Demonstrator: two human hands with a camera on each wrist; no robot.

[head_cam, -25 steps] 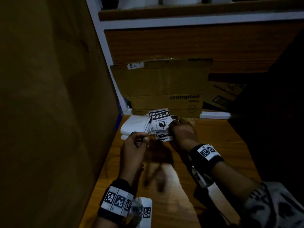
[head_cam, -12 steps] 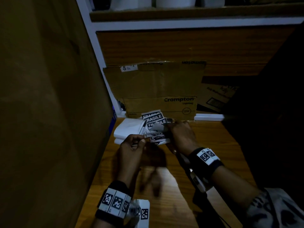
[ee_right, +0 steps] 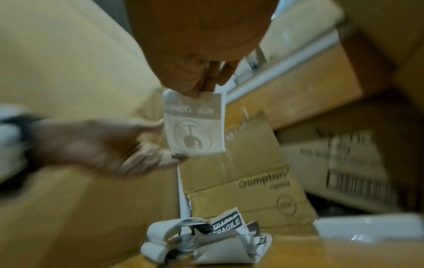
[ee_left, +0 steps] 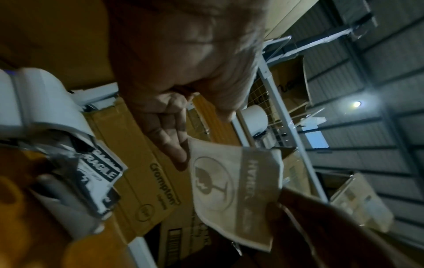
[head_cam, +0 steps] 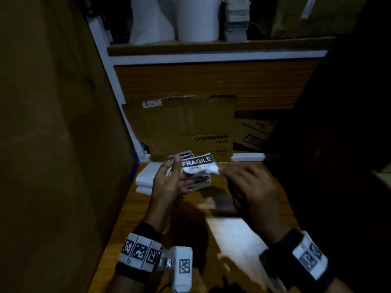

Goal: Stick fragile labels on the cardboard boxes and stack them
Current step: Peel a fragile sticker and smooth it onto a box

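The label [head_cam: 198, 163] is up in the air over the desk [head_cam: 249, 240], held roughly flat to the head camera with its black FRAGILE band at the far edge and the word running left to right, tipped up a little at the right end; its near edge curls and is blurred. Seen from the right wrist view the label [ee_right: 195, 125] hangs down from the right hand [ee_right: 201, 72], long axis close to vertical, back side showing a mirrored glass symbol. The right hand [head_cam: 251, 191] pinches the label's right end between thumb and fingers, so the label sticks out to the left of that hand. The left hand [head_cam: 169, 180] is just beside the label's left edge, palm turned inward, fingers relaxed and spread, gripping nothing; whether a fingertip touches the paper cannot be told. Under both hands the pile [head_cam: 198, 182] of loose labels lies on the desk in front of the box [head_cam: 190, 132] marked Crompton, next to a white stack [head_cam: 146, 178]. Half a second earlier the right hand was down on the pile and the left hand was curled shut near it; now the label is lifted clear and the left hand has opened.
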